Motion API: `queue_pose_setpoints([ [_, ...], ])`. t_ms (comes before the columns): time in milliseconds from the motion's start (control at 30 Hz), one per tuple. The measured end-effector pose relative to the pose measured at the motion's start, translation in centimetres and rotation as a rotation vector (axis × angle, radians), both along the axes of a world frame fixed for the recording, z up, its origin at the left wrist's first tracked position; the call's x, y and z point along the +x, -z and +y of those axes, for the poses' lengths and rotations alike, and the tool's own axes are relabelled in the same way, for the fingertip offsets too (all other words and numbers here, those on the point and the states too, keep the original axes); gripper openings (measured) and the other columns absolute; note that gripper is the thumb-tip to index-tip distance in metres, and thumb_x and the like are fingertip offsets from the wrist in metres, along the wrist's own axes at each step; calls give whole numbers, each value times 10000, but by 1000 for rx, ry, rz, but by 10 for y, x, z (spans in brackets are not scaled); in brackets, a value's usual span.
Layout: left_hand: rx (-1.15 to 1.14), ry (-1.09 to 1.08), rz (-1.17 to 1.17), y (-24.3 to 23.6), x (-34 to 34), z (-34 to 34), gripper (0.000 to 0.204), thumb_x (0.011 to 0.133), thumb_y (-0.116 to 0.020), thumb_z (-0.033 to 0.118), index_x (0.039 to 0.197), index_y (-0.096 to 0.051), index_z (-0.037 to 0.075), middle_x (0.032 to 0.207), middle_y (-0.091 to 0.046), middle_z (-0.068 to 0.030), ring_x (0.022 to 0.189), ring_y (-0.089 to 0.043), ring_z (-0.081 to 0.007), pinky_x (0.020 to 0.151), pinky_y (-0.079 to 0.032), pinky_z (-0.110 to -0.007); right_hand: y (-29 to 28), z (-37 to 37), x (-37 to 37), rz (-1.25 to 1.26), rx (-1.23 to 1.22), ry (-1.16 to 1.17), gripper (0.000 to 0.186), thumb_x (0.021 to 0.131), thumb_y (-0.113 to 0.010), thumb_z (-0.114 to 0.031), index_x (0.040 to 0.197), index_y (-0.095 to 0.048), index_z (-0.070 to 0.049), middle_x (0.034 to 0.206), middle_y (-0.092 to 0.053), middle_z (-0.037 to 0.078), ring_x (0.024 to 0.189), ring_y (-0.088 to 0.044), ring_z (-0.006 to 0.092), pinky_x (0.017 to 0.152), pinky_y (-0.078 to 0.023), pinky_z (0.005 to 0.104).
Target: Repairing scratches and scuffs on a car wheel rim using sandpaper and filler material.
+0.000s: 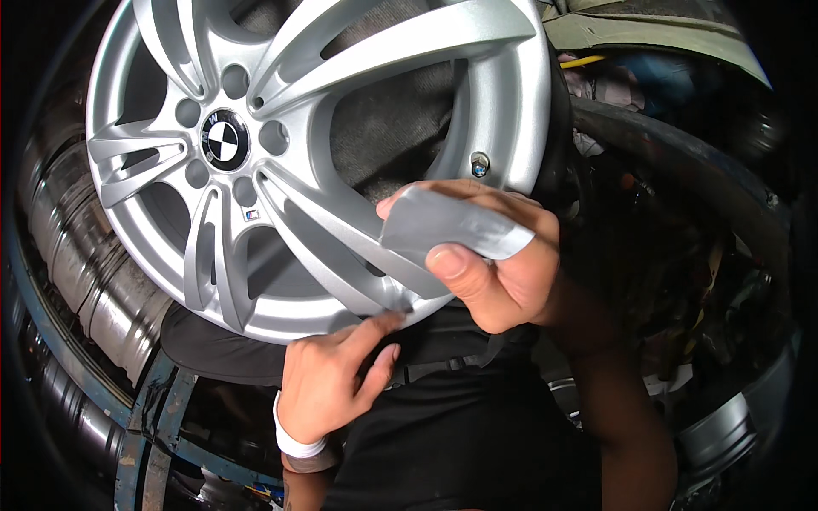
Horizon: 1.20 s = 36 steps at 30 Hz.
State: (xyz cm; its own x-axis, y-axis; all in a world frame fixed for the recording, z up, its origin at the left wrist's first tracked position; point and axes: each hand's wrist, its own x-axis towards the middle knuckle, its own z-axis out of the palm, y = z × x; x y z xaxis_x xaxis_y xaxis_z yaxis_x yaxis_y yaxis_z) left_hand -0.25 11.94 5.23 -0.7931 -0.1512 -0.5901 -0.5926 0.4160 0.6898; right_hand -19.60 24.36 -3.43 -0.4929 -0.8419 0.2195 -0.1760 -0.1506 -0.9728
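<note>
Wheel place: the silver wheel (298, 175) lies face toward the camera, filling the upper left and centre; its top edge runs out of view at 12 o'clock. Clock places below are read from its hub.
Rim edge, 6 o'clock: it overlaps a black rounded support (213, 349), just above the person's dark clothing (426, 443).
Left flank, 8 o'clock: metal drum-like rims (106, 281) crowd close to the wheel's edge, with a blue frame (153, 417) at 7.
Openings: the widest spoke gap lies at 3 o'clock, grey cloth (383, 128) behind it; narrower slots split the other spokes.
Right side, 3 to 4 o'clock: dark clutter beyond the rim, mostly too dim to tell.
Right hand, 4 o'clock: the right hand (507, 281) pinches a bent grey sheet (443, 220) between thumb and fingers, over the spoke's outer end.
Left hand, 5 o'clock: the left hand (332, 375) holds nothing, thumb and index spread apart; the blurred index tip is at the rim, contact unclear.
Wheel finish: satin silver, paired spokes, bright lip.
Hub: a black-and-white cap (225, 140) ringed by five round holes.
Valve, 3 o'clock: a small metal valve (480, 164).
</note>
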Motion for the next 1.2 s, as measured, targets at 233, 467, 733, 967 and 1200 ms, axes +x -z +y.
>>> queue_pose_setpoints([
  [233, -165, 133, -40, 12, -18, -5, 240, 925, -725, 221, 1098, -755, 58, 761, -717, -151, 639, -670, -384, 591, -519, -452, -7, -15, 4, 119, -6, 105, 236, 900, -835, -157, 907, -742, 60, 969, -746, 162, 695, -725, 281, 611, -562, 337],
  [467, 368, -637, 385, 25, -1, -15, 328, 924, -795, 64, 1235, -721, -11, 873, -694, -10, 754, -568, -63, 713, -491, -245, -25, -1, 30, -378, 303, -49, 270, 1066, -677, -238, 1028, -759, 16, 838, -744, 51, 696, -647, 74, 603, -504, 269],
  [733, 317, -730, 565, 34, 30, -7, 375, 949, -743, 53, 1318, -687, 17, 886, -694, 12, 798, -577, -60, 764, -477, -252, -38, 5, 76, -744, 242, -188, 447, 1094, -592, -128, 1488, -484, 54, 1143, -707, 83, 857, -665, 89, 761, -572, 265],
  [967, 438, -830, 512, 40, 56, 1, 434, 1019, -699, 113, 1434, -608, 30, 873, -674, 3, 802, -607, -54, 716, -475, -229, -22, 9, 84, -189, 217, -108, 528, 1051, -645, -70, 1548, -473, -26, 931, -727, 74, 835, -687, 105, 739, -556, 260],
  [1200, 773, -1028, 695, 67, 72, 17, 446, 1117, -523, 255, 1490, -490, 13, 954, -688, -74, 630, -556, -83, 608, -460, -224, -35, -4, 98, -645, 238, -177, 568, 1045, -641, -42, 1564, -411, -17, 1008, -724, 122, 739, -716, 134, 634, -553, 234],
])
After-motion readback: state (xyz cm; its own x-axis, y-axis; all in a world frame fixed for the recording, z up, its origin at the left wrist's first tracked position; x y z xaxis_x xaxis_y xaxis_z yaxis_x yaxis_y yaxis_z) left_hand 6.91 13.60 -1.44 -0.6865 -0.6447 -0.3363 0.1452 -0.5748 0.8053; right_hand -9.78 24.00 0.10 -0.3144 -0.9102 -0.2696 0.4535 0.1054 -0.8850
